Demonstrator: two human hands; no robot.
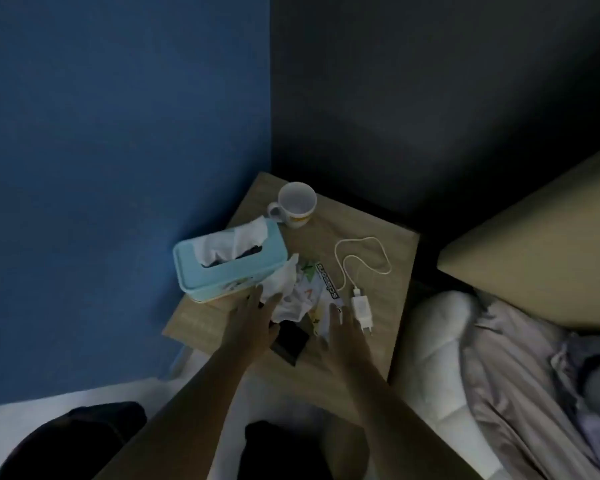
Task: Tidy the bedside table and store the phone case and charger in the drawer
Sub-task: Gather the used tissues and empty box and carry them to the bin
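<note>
- The wood-grain bedside table [378,344] filled the middle of the frame, set in the corner between a blue wall and a dark one.
- The white charger brick with its looped white cable [362,308] lay right of centre; a flat black phone case [289,341] lay just below centre, partly under crumpled white tissue and printed papers [303,292].
- The left hand [253,320] reached over the case's left edge, fingers loosely spread towards the tissue and holding nothing.
- The right hand [343,332] hovered just left of the charger, fingers extended and slightly apart, also empty.
- The case looked light, thin and probably a little flexible; pinching its free lower edge should work best once the tissue was lifted off.
- The charger looked light and rigid, but the limp cable would trail, so taking the brick and gathering the loop together seemed wise.
- A pale blue tissue box [229,265] and a white mug [297,204] stood further up the table.
- No drawer was visible; the table front was hidden by the arms, and the dim light blurred the paper print and whether either hand touched anything.
</note>
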